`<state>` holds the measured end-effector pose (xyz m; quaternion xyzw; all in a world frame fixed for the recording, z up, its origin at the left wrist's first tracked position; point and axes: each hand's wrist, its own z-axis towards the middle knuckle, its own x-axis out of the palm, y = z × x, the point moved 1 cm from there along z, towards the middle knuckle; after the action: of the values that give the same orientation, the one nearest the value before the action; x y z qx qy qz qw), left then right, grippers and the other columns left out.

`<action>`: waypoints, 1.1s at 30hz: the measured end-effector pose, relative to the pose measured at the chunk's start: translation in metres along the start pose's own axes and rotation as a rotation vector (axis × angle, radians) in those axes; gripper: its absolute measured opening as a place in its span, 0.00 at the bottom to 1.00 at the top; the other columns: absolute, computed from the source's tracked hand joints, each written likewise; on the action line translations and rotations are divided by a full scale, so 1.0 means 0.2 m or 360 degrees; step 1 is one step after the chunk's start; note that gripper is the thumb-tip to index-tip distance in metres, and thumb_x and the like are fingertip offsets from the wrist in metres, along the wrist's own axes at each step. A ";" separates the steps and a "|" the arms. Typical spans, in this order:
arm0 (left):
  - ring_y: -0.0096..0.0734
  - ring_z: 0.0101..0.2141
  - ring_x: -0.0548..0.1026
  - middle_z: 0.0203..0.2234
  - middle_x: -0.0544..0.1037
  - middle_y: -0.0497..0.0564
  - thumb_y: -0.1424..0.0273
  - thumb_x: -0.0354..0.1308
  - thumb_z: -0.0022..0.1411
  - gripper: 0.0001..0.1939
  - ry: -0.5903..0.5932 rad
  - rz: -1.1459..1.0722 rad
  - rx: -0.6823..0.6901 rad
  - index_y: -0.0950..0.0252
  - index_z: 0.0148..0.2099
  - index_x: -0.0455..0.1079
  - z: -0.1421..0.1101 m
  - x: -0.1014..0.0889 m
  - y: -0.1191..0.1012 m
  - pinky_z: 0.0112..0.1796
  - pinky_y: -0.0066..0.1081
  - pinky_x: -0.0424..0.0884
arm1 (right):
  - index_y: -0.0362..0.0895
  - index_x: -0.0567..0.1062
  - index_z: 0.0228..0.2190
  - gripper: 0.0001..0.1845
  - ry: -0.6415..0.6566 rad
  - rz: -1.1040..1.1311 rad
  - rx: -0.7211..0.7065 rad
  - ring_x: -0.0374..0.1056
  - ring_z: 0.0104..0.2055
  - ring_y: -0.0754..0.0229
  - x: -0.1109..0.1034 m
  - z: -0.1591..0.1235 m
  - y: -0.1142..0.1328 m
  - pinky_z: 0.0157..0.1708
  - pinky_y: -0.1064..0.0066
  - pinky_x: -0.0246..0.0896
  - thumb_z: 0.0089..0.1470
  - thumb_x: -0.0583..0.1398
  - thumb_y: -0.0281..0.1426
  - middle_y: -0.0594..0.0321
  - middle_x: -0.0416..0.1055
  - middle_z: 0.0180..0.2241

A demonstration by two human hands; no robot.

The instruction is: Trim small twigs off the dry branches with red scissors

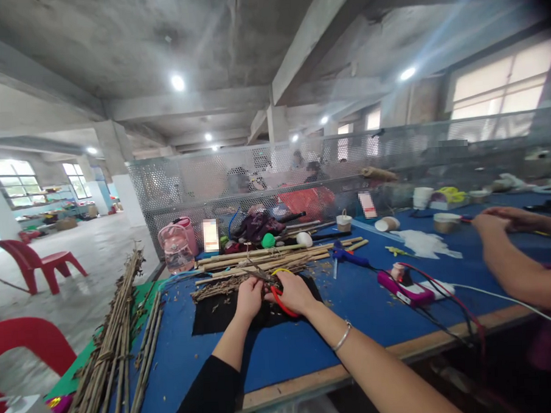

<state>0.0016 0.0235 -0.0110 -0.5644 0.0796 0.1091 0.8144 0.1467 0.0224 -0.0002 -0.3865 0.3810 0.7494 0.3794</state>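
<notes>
My right hand [294, 294] grips scissors [280, 302] with a red handle loop, their blades pointing up and to the left. Close beside it, my left hand [251, 300] is closed in a pinch near the blades; what its fingers hold is too small to make out. Both hands are over a black cloth [207, 319] on the blue table. Thin dry twigs [219, 288] lie across the cloth just beyond my hands. Behind these, longer pale sticks [268, 255] are stacked sideways.
Bundled long sticks [110, 341] lean at the left edge. A blue glue gun [348, 255], a purple power strip [404, 289] and cables lie to the right. A co-worker's arm [515, 251] reaches in there. A perforated metal screen [183, 192] stands behind a pink bag [177, 247].
</notes>
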 end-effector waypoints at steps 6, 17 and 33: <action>0.28 0.23 0.71 0.22 0.74 0.50 0.66 0.51 0.52 0.09 0.0044 -0.0373 -0.0140 0.67 0.27 0.67 0.01 0.03 0.04 0.25 0.26 0.66 | 0.43 0.66 0.33 0.22 -0.0033 0.0061 -0.0024 0.64 0.39 0.56 0.03 0.02 -0.02 0.36 0.69 0.53 0.43 0.59 0.48 0.58 0.68 0.35; 0.27 0.23 0.71 0.22 0.72 0.49 0.66 0.52 0.53 0.09 0.0056 -0.0441 -0.0160 0.68 0.31 0.68 0.01 0.02 0.07 0.24 0.25 0.67 | 0.46 0.67 0.33 0.24 0.0100 0.0035 0.0090 0.68 0.33 0.57 0.03 0.00 -0.04 0.28 0.72 0.51 0.43 0.57 0.53 0.61 0.72 0.30; 0.30 0.22 0.73 0.18 0.73 0.48 0.69 0.55 0.50 0.08 -0.0069 -0.0383 -0.0328 0.68 0.32 0.71 0.00 0.01 0.04 0.18 0.23 0.64 | 0.43 0.66 0.33 0.23 0.0012 -0.0013 -0.0067 0.64 0.38 0.56 0.01 -0.01 -0.02 0.35 0.69 0.53 0.44 0.57 0.50 0.57 0.68 0.35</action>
<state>0.0010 0.0267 -0.0191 -0.6479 -0.0177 0.0304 0.7610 0.1500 0.0232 -0.0042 -0.3987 0.3650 0.7542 0.3728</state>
